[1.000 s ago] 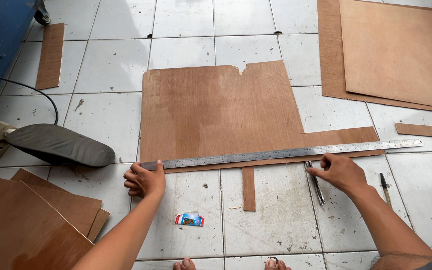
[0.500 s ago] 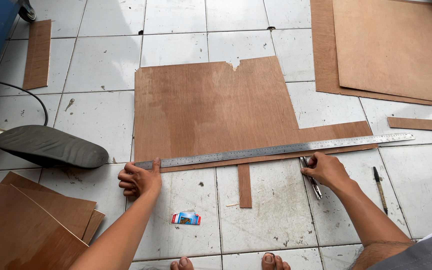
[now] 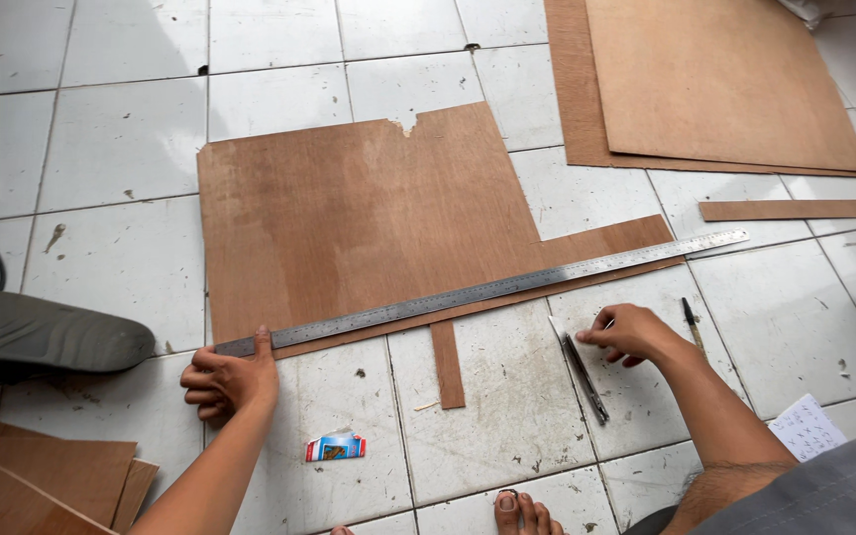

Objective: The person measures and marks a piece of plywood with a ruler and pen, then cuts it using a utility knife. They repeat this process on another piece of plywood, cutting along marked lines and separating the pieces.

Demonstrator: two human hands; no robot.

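Note:
A long steel ruler [image 3: 487, 290] lies slantwise along the near edge of a brown plywood sheet [image 3: 369, 218] on the tiled floor. My left hand [image 3: 230, 381] is at the ruler's left end, thumb pressed on the metal and fingers curled. My right hand [image 3: 634, 333] is off the ruler, just below its right half. Its curled fingertips pinch the upper end of a grey utility knife [image 3: 582, 374] that lies on the tile. A narrow plywood strip [image 3: 448, 365] sticks out from under the sheet between my hands.
A dark pen [image 3: 691, 322] lies right of my right hand. A small colourful packet [image 3: 336, 447] lies near my left forearm, and a dark sandal [image 3: 42, 335] sits at left. Larger plywood sheets [image 3: 715, 84] are stacked far right, offcuts [image 3: 32, 476] near left, and a thin strip [image 3: 795, 209] at right.
My right hand has come off the ruler and moved down onto the utility knife. My left hand stays at the ruler's left end.

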